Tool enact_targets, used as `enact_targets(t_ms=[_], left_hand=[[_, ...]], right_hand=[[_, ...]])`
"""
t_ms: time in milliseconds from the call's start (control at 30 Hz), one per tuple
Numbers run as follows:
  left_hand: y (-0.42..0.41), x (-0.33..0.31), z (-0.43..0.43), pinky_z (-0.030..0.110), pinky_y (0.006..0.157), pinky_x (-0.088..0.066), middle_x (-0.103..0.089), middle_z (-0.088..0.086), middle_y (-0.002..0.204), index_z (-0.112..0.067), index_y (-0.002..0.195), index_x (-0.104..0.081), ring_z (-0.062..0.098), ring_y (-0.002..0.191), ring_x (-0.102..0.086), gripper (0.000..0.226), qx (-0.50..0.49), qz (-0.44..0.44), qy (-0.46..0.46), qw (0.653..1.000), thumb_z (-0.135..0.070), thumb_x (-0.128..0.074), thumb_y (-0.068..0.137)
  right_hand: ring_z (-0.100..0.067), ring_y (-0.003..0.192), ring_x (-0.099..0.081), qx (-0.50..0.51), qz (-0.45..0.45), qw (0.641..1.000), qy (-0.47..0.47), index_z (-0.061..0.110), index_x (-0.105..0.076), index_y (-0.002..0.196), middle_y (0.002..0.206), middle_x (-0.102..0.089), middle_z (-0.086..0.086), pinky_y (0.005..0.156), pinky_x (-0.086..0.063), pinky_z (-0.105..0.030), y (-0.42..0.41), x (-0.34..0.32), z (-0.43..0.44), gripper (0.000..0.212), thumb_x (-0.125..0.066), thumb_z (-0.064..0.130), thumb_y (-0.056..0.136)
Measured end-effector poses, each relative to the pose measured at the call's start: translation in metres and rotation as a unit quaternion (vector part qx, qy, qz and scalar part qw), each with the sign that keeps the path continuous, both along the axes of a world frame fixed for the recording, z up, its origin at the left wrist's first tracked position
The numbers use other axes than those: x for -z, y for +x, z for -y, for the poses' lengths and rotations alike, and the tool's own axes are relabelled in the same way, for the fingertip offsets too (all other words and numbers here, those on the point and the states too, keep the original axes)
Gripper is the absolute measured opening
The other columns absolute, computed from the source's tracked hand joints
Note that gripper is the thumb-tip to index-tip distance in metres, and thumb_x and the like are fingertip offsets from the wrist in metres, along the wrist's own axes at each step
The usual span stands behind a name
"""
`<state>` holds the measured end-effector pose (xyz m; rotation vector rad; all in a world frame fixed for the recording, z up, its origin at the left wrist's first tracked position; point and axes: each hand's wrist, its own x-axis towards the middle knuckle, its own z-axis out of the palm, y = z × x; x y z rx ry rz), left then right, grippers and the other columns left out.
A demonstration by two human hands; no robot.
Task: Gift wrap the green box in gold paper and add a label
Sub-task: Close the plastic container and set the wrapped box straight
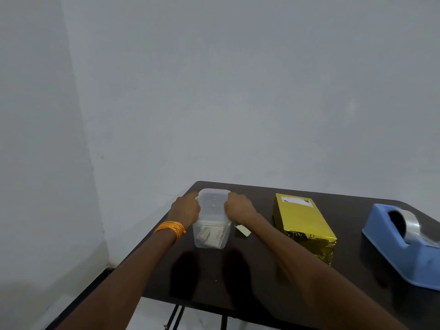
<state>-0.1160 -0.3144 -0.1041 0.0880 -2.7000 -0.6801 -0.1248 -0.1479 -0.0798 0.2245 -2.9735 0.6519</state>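
Hands meet at the lower centre of the frame, one on each side of a clear plastic container [211,234] that stands upright near the far left corner of a dark table [352,210]. The left hand [187,208], with an orange thread band [170,228] on its wrist, curls its fingers against the left edge of the lid [213,195]. The right hand [238,208] grips the opposite edge the same way. Inside the container lie what look like paper slips, though the plastic blurs them. A small white tag [243,231] rests on the table just right of the container. Further right lies the gold-wrapped box [306,227], untouched, with a white label [296,201] on its top at the far end. A blue tape dispenser [400,244] sits at the right edge of the frame.
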Motion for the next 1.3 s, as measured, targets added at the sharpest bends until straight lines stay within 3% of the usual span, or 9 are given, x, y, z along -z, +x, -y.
enact_targets(t_ms=[100, 133, 200, 267, 567, 800, 933, 1100, 1300], left_hand=[[-0.001, -0.001, -0.001, 0.040, 0.091, -0.051, -0.065, 0.015, 0.122, -0.014, 0.127, -0.059, 0.036, 0.106, -0.060, 0.034, -0.011, -0.003, -0.009, 1.000, -0.017, -0.039, 0.099], [-0.001, -0.002, -0.002, 0.040, 0.090, -0.050, -0.065, 0.015, 0.122, -0.013, 0.127, -0.060, 0.036, 0.107, -0.060, 0.035, -0.015, -0.006, -0.012, 1.000, -0.016, -0.040, 0.099], [-0.002, -0.003, -0.004, 0.038, 0.090, -0.048, -0.065, 0.015, 0.123, -0.012, 0.127, -0.061, 0.036, 0.109, -0.060, 0.035, -0.025, -0.006, -0.020, 0.999, -0.015, -0.042, 0.098], [-0.004, -0.004, -0.004, 0.037, 0.091, -0.048, -0.065, 0.015, 0.123, -0.013, 0.127, -0.062, 0.035, 0.111, -0.060, 0.035, -0.031, -0.002, -0.030, 0.999, -0.016, -0.044, 0.097], [-0.004, -0.017, -0.010, 0.037, 0.097, -0.045, -0.058, 0.012, 0.134, -0.014, 0.133, -0.053, 0.032, 0.118, -0.056, 0.041, -0.033, 0.052, -0.067, 0.996, -0.031, -0.045, 0.096], [0.004, -0.007, -0.014, 0.041, 0.093, -0.049, -0.063, 0.013, 0.122, -0.018, 0.127, -0.046, 0.033, 0.105, -0.060, 0.039, -0.020, 0.042, -0.039, 0.998, -0.043, -0.041, 0.097], [0.006, -0.005, -0.013, 0.039, 0.097, -0.044, -0.057, 0.014, 0.134, -0.015, 0.136, -0.044, 0.035, 0.115, -0.056, 0.044, -0.002, 0.038, -0.001, 0.999, -0.039, -0.042, 0.099], [0.011, -0.006, -0.014, 0.037, 0.098, -0.044, -0.057, 0.013, 0.135, -0.017, 0.138, -0.045, 0.034, 0.116, -0.056, 0.044, 0.004, 0.051, 0.004, 0.999, -0.038, -0.041, 0.100], [0.010, -0.013, -0.015, 0.040, 0.111, -0.034, -0.040, 0.016, 0.152, -0.026, 0.155, -0.020, 0.036, 0.134, -0.044, 0.057, 0.000, 0.112, -0.016, 0.994, -0.041, -0.032, 0.102]], right_hand=[[-0.026, 0.089, -0.063, 0.017, 0.041, 0.996, -0.077, 0.007, -0.038, 0.140, 0.124, -0.058, -0.014, 0.058, -0.056, -0.033, 0.003, -0.008, 0.001, 0.050, -0.045, 0.031, 0.095], [-0.026, 0.091, -0.063, 0.027, 0.057, 0.993, -0.103, 0.011, -0.030, 0.145, 0.127, -0.056, -0.013, 0.055, -0.054, -0.031, 0.005, -0.009, 0.003, 0.059, -0.045, 0.036, 0.093], [-0.032, 0.110, -0.060, 0.046, 0.033, 0.995, -0.078, 0.012, -0.024, 0.148, 0.134, -0.055, -0.013, 0.076, -0.056, -0.037, 0.009, -0.005, 0.008, 0.066, -0.045, 0.043, 0.093], [-0.034, 0.118, -0.057, 0.058, -0.019, 0.997, -0.051, 0.010, -0.030, 0.145, 0.133, -0.057, -0.015, 0.091, -0.048, -0.041, 0.012, 0.005, 0.014, 0.061, -0.043, 0.044, 0.096], [-0.031, 0.118, -0.059, 0.064, -0.055, 0.995, -0.056, 0.007, -0.048, 0.133, 0.130, -0.060, -0.013, 0.091, -0.048, -0.036, 0.017, 0.004, 0.016, 0.052, -0.052, 0.043, 0.096], [-0.029, 0.117, -0.060, 0.062, -0.037, 0.997, -0.035, 0.006, -0.048, 0.135, 0.129, -0.059, -0.012, 0.086, -0.048, -0.035, 0.016, 0.002, 0.013, 0.055, -0.049, 0.045, 0.096], [-0.031, 0.120, -0.058, 0.062, -0.018, 0.997, -0.035, 0.005, -0.041, 0.142, 0.133, -0.057, -0.013, 0.090, -0.049, -0.039, 0.015, 0.002, 0.014, 0.063, -0.047, 0.047, 0.095], [-0.031, 0.119, -0.058, 0.061, -0.015, 0.997, -0.037, 0.006, -0.044, 0.140, 0.131, -0.058, -0.013, 0.091, -0.049, -0.039, 0.016, 0.002, 0.014, 0.061, -0.048, 0.047, 0.094], [-0.032, 0.121, -0.056, 0.059, -0.008, 0.997, -0.046, 0.009, -0.043, 0.139, 0.132, -0.057, -0.013, 0.091, -0.049, -0.042, 0.013, 0.003, 0.014, 0.063, -0.050, 0.051, 0.092]])
